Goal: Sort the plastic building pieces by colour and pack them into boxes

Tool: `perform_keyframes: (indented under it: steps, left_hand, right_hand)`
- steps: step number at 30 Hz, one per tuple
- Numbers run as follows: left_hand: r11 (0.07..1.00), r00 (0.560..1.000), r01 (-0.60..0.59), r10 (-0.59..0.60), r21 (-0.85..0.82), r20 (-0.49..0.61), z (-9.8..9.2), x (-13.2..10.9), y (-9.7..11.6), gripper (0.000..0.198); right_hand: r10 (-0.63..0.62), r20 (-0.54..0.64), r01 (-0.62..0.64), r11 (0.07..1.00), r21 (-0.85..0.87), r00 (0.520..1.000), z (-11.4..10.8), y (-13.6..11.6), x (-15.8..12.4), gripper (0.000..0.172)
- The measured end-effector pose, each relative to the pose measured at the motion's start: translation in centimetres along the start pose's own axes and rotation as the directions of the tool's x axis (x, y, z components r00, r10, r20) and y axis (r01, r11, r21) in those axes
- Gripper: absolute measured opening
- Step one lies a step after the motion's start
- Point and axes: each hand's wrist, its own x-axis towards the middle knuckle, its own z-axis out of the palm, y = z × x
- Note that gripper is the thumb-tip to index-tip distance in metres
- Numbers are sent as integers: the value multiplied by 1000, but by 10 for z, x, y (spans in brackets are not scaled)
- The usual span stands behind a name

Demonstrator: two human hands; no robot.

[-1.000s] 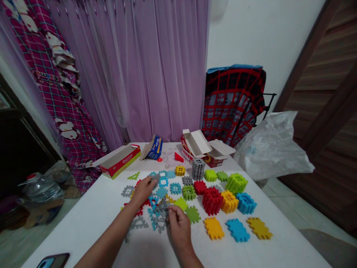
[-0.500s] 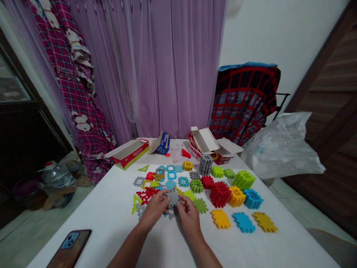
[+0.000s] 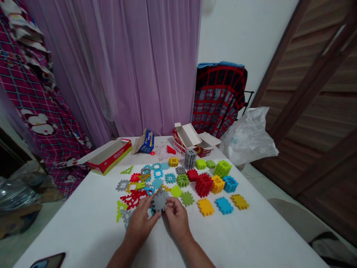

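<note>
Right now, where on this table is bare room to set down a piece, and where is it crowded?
Bare: the near right of the table, in front of the three flat tiles, and the near left, between the long red box and the phone. Crowded: from the left hand and right hand, holding a grey tile, back to the open carton.

I pinch a flat grey toothed-edge building tile [image 3: 160, 202] between my fingertips, lifted just above the near edge of the scattered tiles.
</note>
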Motion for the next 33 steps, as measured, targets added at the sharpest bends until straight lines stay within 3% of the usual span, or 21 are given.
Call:
perform_keyframes:
  steps: [11, 21, 28, 33]
  left_hand:
    - [954, 969, -152, 195, 258, -150, 10, -8, -23, 52]
    - [924, 982, 6, 66, 382, -176, -11, -32, -35, 53]
    - [908, 980, -80, 147, 410, -135, -2, -30, -35, 51]
    - [880, 969, -205, 243, 428, -35, 4, -28, -27, 49]
  right_hand:
    - [18, 57, -15, 999, -51, 998, 1, -7, -2, 20]
    - [-74, 38, 81, 965, -249, 997, -27, -8, -28, 18]
    - [-76, 41, 84, 962, -258, 996, -25, -9, -24, 21]
    - [-110, 41, 117, 964, -237, 993, -23, -8, -23, 24]
